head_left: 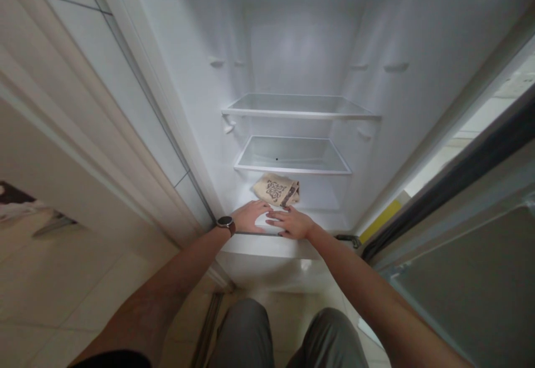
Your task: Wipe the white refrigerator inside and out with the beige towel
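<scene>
Head view: you look from in front of the open fridge [301, 44], above its shelves [292, 159].
Facing: forward and down into it.
Nearness: close.

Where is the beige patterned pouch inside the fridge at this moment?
In the head view, the beige patterned pouch lies on the lowest level of the fridge, under the lower glass shelf, just behind the left hand and right hand.
</scene>
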Action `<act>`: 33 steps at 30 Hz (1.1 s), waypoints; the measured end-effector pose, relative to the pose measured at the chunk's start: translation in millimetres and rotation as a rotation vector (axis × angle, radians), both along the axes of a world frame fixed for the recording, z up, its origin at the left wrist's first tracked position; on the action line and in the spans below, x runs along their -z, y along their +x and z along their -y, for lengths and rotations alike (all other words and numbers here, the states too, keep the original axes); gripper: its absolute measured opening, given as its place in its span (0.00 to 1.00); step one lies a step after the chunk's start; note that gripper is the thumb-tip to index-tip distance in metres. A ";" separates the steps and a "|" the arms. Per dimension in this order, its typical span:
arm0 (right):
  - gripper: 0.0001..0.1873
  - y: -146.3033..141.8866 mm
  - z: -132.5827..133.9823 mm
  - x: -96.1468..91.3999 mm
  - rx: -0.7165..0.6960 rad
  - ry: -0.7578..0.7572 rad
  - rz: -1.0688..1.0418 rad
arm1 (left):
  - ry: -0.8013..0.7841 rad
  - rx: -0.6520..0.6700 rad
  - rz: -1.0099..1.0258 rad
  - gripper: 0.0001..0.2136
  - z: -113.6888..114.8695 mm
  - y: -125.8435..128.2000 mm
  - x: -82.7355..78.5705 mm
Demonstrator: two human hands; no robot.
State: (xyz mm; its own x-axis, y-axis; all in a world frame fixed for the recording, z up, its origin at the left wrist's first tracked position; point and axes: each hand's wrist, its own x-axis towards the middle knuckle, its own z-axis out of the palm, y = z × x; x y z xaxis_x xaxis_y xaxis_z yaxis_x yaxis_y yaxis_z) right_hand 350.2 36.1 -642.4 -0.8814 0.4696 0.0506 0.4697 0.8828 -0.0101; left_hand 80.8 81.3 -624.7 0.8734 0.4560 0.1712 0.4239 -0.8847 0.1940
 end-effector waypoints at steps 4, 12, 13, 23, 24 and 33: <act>0.35 0.3 -0.2 2.1 0.002 -0.006 -0.023 | 0.007 -0.025 0.013 0.33 -3.2 -0.6 6.5; 0.35 -0.3 1.0 1.3 0.019 -0.014 -0.020 | 0.029 -0.081 0.019 0.34 2.5 -1.2 8.6; 0.35 -0.1 1.0 1.3 0.017 -0.012 -0.021 | 0.033 -0.087 0.020 0.35 3.3 -1.0 8.4; 0.36 1.1 0.4 1.9 0.019 -0.001 -0.017 | 0.036 -0.083 0.011 0.35 3.4 -0.2 7.8; 0.36 1.0 0.5 1.8 0.019 -0.002 -0.014 | 0.037 -0.083 0.011 0.35 3.1 -0.2 8.1; 0.36 -0.2 2.6 -1.7 0.044 -0.004 0.008 | 0.041 -0.080 0.013 0.34 3.7 0.3 8.6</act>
